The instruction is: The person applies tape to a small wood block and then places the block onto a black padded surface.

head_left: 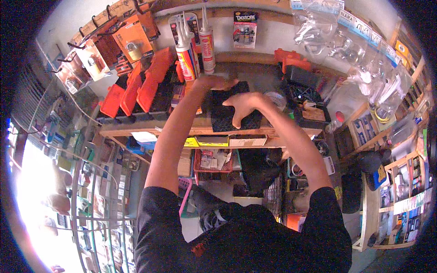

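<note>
A black cloth or mat [222,119] lies on the wooden workbench and hangs a little over its front edge. My left hand [215,83] is stretched out flat at the cloth's far side, fingers pointing right; its underside is hidden. Over the middle of the cloth is my right hand [246,104], thumb and fingers spread, with nothing seen between them. Whether either palm touches the cloth cannot be told. Just beyond my left hand stand silicone sealant cartridges [186,61]. A roll of clear tape [276,99] sits to the right of my right hand.
Orange-lidded organizer boxes [146,85] line the bench's left side. At right is a black tray [307,97] of screws and small parts. Packaged padlocks [133,51] and plastic bags [314,30] hang above. A red basket [213,169] stands under the bench's wooden edge [136,131].
</note>
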Demonstrator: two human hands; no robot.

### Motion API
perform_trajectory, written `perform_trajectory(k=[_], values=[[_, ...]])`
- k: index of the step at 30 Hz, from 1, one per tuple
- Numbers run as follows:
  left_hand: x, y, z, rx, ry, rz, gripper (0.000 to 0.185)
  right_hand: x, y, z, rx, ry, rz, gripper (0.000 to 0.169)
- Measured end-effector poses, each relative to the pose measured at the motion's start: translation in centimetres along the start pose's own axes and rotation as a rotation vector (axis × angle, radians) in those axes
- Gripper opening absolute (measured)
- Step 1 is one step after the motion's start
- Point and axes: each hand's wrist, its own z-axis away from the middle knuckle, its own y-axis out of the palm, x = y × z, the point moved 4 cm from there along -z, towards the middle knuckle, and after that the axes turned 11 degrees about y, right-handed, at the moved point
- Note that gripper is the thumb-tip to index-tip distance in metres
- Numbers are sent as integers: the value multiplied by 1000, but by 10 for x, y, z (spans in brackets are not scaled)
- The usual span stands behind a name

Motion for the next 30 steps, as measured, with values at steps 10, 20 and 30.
perform_trajectory(k=[10, 20, 30], values=[[-9, -2, 4, -5, 66, 164, 110, -14, -22, -25, 192, -21, -45, 121], [-12, -10, 9, -90, 68, 134, 102, -44, -18, -53, -184, -62, -210, 84], [-24, -8, 21, -302, 62, 35, 94, -12, 2, -10, -434, -45, -194, 77]])
